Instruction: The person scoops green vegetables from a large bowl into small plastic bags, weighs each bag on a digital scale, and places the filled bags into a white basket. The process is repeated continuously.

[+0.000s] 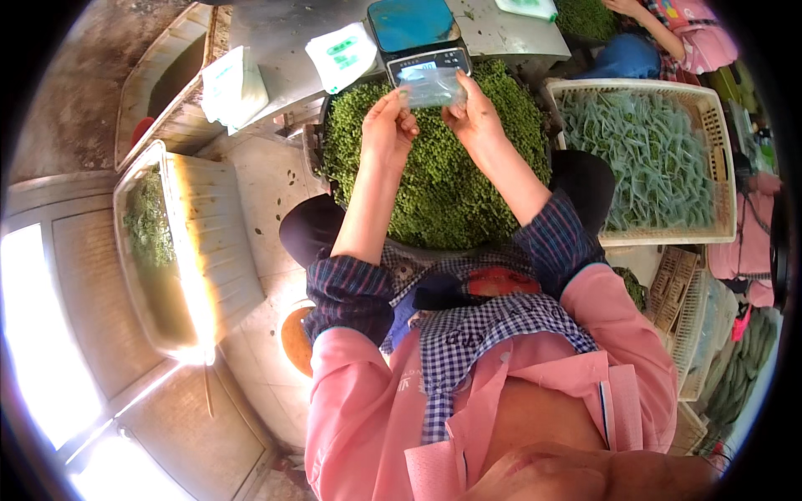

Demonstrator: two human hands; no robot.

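Observation:
My left hand (390, 125) and my right hand (474, 116) hold a small clear plastic bag (432, 87) between them, one at each end. No contents can be made out in the bag. Below both hands is a large, heaped container of small green peppercorn-like berries (451, 181). Just beyond the bag stands a digital scale (413, 28) with a blue platform and a lit display, partly covered by the bag. A stack of white plastic bags with green print (343, 57) lies left of the scale.
Another bag stack (233, 87) hangs over the edge of the metal table (282, 37). On the right, a cream plastic crate (730, 163) holds many filled bags. A co-worker's arm (658, 28) shows at top right. A white tub (219, 232) with greenery stands left.

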